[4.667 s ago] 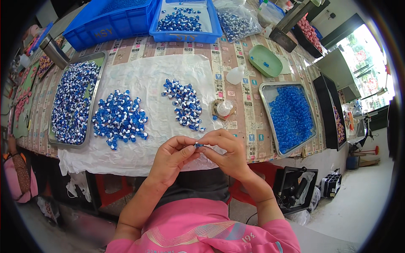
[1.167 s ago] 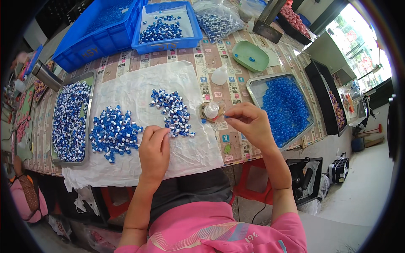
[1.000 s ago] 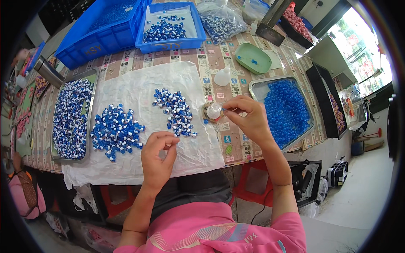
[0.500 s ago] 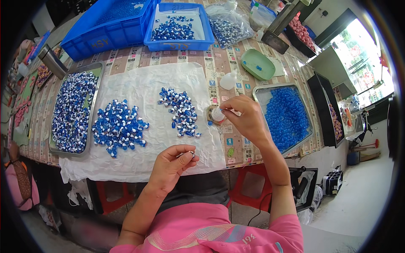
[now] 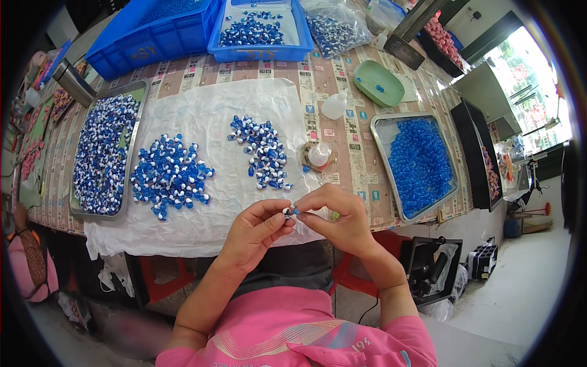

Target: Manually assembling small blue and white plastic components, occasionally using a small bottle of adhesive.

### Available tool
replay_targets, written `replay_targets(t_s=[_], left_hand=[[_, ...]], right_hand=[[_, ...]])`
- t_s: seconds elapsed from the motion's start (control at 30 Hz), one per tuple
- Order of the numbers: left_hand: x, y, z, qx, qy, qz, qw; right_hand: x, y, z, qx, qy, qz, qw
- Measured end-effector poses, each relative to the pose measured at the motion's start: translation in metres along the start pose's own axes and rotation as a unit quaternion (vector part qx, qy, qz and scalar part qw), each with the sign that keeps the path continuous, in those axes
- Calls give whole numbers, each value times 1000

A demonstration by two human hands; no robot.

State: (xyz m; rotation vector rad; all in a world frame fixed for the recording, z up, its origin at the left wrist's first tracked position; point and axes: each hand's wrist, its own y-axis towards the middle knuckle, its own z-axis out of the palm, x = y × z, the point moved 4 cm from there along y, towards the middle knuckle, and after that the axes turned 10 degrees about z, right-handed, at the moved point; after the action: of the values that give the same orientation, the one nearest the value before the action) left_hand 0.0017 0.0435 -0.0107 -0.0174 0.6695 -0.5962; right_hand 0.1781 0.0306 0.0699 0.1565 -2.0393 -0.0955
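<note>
My left hand (image 5: 252, 235) pinches a small white-and-dark bead (image 5: 287, 213) between thumb and fingertips, above the front edge of the white paper sheet (image 5: 202, 101). From the right, my right hand (image 5: 341, 219) brings a small blue bead (image 5: 296, 211) against it, held in a thumb-and-finger pinch. The two pieces meet or nearly meet; the fingertips partly hide them. Beyond the hands lie two loose piles of blue-and-white beads, a wider left pile (image 5: 168, 174) and a narrower right pile (image 5: 264, 153). A small whitish container (image 5: 319, 155) stands past my right hand, with a loose blue bead (image 5: 306, 169) beside it.
At the right is a metal tray (image 5: 400, 211) of blue beads; another metal tray (image 5: 139, 116) of blue-and-white beads sits left. Farther back are a green dish (image 5: 391, 92), a white squeeze bottle (image 5: 334, 106), blue crates (image 5: 260, 54) and a bead-filled bag (image 5: 336, 30).
My right hand has come back from the whitish container toward me and now meets my left hand with a blue bead. My left hand has risen slightly, still pinching its bead.
</note>
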Motion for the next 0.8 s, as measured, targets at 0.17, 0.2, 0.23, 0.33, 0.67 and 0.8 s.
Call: replay_targets(t_s=[0.17,0.2,0.23,0.33,0.67,0.8], left_hand=[[3,3,1,7,-3,-6,1000],[3,4,0,6,-3,-6,1000],[4,4,-1,11,-6,-7,1000],[5,4,-2,18,-5,-6,1000],[8,-2,-6,0,18,13,1000],[8,-3,-5,-7,37,21,999]], right_hand=[[-11,-7,7,-13,20,15,1000],[-12,-7,8,-18,23,15,999],[-13,-7,9,-17,24,15,999],[-14,-7,9,-17,26,21,999],[-13,-5,7,42,43,41,997],[-28,-8,12,64,160,127,977]])
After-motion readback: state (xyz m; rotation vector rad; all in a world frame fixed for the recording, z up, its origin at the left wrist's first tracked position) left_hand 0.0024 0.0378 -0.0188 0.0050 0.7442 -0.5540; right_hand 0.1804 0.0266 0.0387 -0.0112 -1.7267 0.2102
